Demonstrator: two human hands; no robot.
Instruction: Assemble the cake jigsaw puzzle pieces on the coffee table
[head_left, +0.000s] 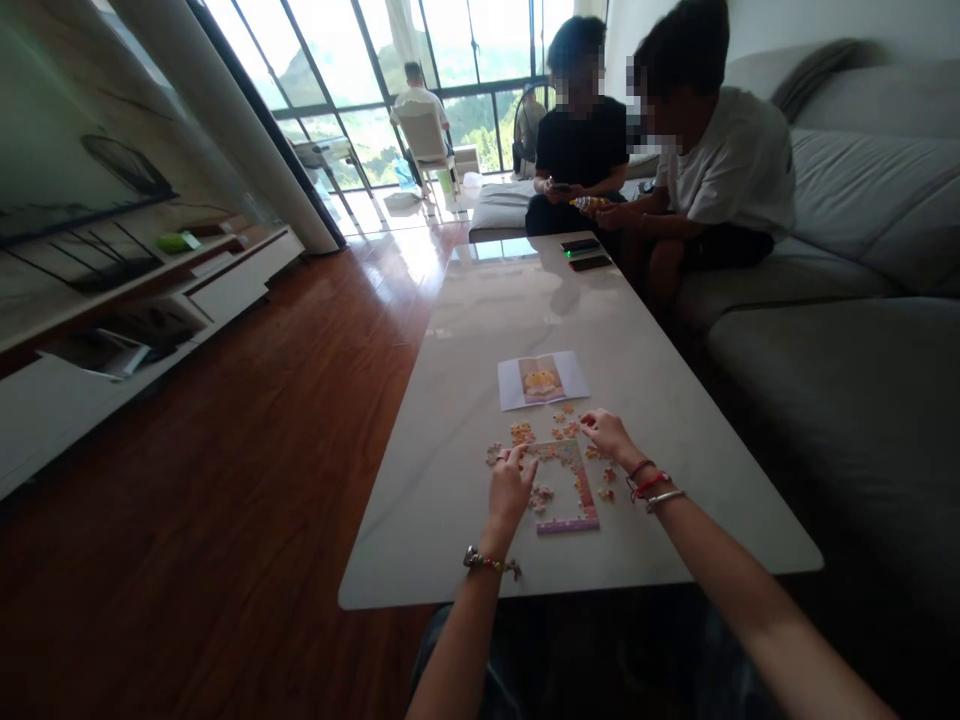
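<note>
A partly joined jigsaw puzzle [589, 490] lies on the table, its top, right and bottom edges linked around a bare middle. My left hand [512, 490] rests at its upper left corner, thumb and fingers apart, covering part of the left side. A small cluster of pinkish puzzle pieces [541, 497] sits inside the border. Just beyond the upper right corner is my right hand [607, 434], fingertips pinched together among loose pieces [566, 430]; whatever is between them is too small to make out. Yellow-orange pieces [522, 432] lie beyond my left fingers.
A creased sheet with a printed picture [541, 380] lies beyond the puzzle on the white table [435, 490]. Dark phones [589, 263] rest at the far end. Two people sit on the grey sofa [840, 330] at right; another person [420, 110] sits by the windows.
</note>
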